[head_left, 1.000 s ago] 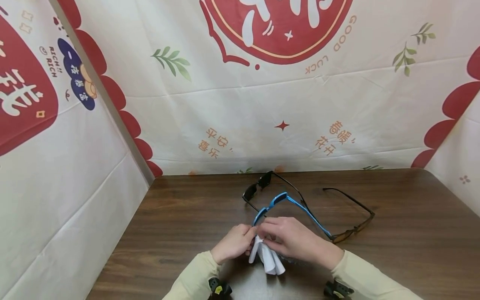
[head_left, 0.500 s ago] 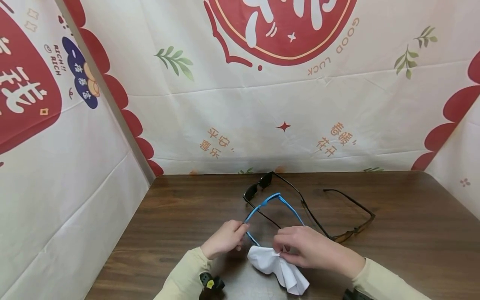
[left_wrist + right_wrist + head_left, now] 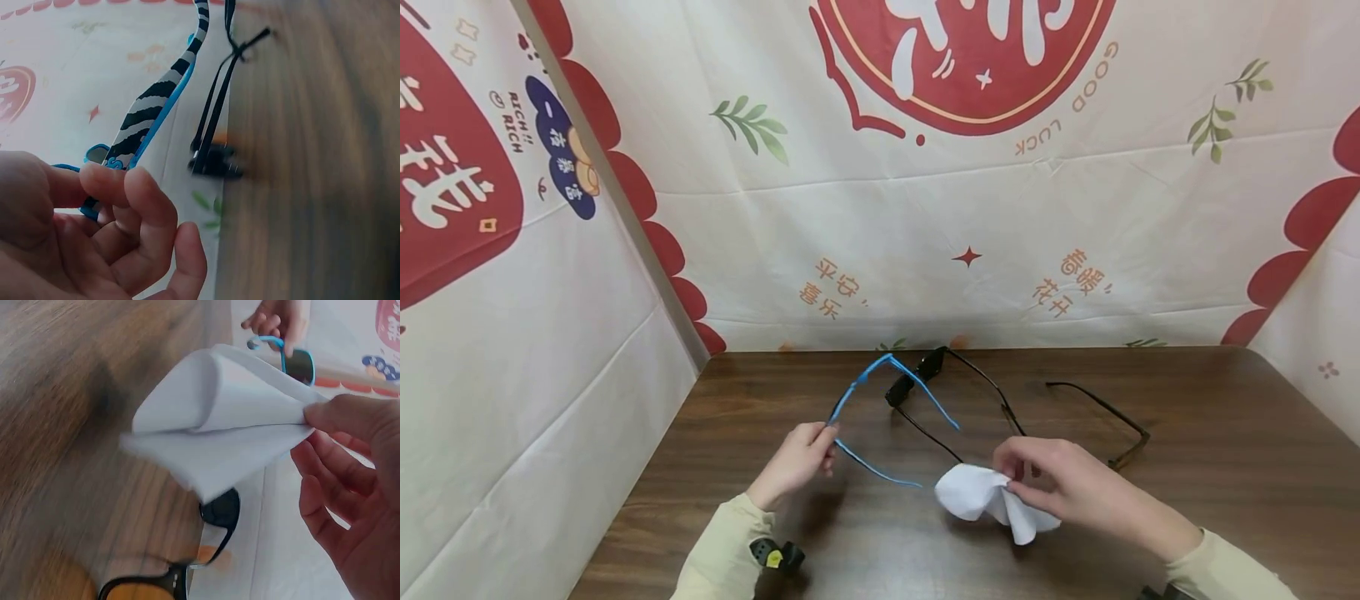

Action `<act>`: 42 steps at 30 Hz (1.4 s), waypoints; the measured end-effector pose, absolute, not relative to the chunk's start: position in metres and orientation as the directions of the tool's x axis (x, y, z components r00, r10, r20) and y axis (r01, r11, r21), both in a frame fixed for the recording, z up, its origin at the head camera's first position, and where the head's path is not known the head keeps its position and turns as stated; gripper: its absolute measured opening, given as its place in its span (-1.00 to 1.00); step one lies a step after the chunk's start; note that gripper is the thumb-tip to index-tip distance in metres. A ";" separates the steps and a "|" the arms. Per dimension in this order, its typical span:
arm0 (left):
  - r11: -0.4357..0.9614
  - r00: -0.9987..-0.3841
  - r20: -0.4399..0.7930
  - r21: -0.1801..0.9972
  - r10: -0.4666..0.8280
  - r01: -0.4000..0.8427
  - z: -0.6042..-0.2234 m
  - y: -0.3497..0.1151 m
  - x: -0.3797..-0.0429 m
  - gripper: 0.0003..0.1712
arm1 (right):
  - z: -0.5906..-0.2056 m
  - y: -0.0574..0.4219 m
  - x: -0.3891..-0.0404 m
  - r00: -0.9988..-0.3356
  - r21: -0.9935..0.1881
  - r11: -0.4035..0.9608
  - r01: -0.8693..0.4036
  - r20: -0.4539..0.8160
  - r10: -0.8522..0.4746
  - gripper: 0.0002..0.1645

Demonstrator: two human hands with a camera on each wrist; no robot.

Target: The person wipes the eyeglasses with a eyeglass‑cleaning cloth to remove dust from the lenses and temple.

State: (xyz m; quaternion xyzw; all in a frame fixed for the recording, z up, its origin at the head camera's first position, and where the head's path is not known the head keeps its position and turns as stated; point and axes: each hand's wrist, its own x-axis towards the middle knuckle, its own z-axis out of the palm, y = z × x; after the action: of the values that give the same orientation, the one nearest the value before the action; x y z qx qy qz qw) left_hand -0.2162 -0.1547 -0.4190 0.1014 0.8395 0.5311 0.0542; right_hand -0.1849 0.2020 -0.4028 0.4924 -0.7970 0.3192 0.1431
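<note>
My left hand [image 3: 801, 460] pinches a pair of blue-framed sunglasses [image 3: 860, 381] by one front corner, with both temples unfolded and pointing right. In the left wrist view the temple's inner side [image 3: 150, 103] has black and white stripes; the fingers cover part of the frame. To the right, my right hand [image 3: 1067, 483] pinches a gathered white cloth [image 3: 972, 492] between thumb and fingers. The cloth's folds fan out [image 3: 181, 444] in the right wrist view. Black sunglasses [image 3: 898, 390] lie at the back of the table, behind the blue pair.
Amber-lensed glasses with a dark frame [image 3: 140, 589] lie on the right, partly hidden behind my right hand in the head view. The brown wooden table [image 3: 700, 500] meets a printed white cloth wall [image 3: 880, 225] at the back and another on the left.
My left hand has moved left with the blue sunglasses, and my right hand has moved right with the white cloth. The cloth has come away from the lens; the other glasses stay put.
</note>
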 end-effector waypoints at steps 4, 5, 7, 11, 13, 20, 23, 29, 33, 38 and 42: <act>0.483 -0.988 0.053 0.868 0.145 0.117 -0.411 -0.173 -0.218 -0.60 | -0.403 0.212 -0.187 -0.473 -0.397 0.269 -0.877 0.619 -0.627 -0.66; 0.501 -0.991 0.060 0.858 0.123 0.114 -0.409 -0.177 -0.219 -0.60 | -0.403 0.214 -0.188 -0.472 -0.398 0.265 -0.879 0.635 -0.612 -0.69; 0.549 -0.993 0.080 0.828 0.085 0.114 -0.406 -0.186 -0.221 -0.62 | -0.403 0.217 -0.188 -0.472 -0.399 0.261 -0.879 0.657 -0.588 -0.67; 0.648 -0.992 0.126 0.754 0.026 0.113 -0.398 -0.200 -0.225 -0.63 | -0.402 0.222 -0.188 -0.505 -0.406 0.301 -0.863 0.661 -0.555 -0.44; 0.691 -0.988 0.154 0.714 0.009 0.117 -0.393 -0.207 -0.227 -0.63 | -0.400 0.223 -0.188 -0.517 -0.412 0.312 -0.856 0.659 -0.546 -0.37; 0.806 -0.965 0.263 0.573 -0.008 0.150 -0.379 -0.227 -0.236 -0.66 | -0.402 0.221 -0.186 -0.531 -0.425 0.319 -0.847 0.653 -0.540 -0.39; 0.856 -0.945 0.328 0.488 0.003 0.172 -0.376 -0.230 -0.238 -0.67 | -0.406 0.221 -0.186 -0.536 -0.432 0.319 -0.844 0.647 -0.543 -0.40; 0.928 -0.905 0.417 0.299 0.083 0.223 -0.376 -0.224 -0.239 -0.66 | -0.414 0.223 -0.188 -0.538 -0.430 0.323 -0.843 0.648 -0.539 -0.42; 0.935 -0.855 0.465 0.135 0.231 0.327 -0.379 -0.215 -0.238 -0.66 | -0.415 0.223 -0.188 -0.552 -0.440 0.334 -0.834 0.643 -0.531 -0.44; 0.897 -0.776 0.466 -0.103 0.425 0.429 -0.389 -0.201 -0.235 -0.62 | -0.414 0.222 -0.186 -0.581 -0.468 0.346 -0.813 0.637 -0.506 -0.63; 0.880 -0.787 0.395 -0.175 0.473 0.441 -0.402 -0.192 -0.234 -0.66 | -0.415 0.222 -0.185 -0.597 -0.479 0.356 -0.802 0.640 -0.484 -0.87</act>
State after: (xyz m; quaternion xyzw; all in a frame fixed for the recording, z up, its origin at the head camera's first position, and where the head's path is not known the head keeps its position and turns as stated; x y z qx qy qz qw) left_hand -0.2345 -0.1923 -0.4016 0.2419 0.9447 -0.0368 -0.2185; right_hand -0.1847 0.2222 -0.4150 0.4026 -0.7990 0.4000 0.1989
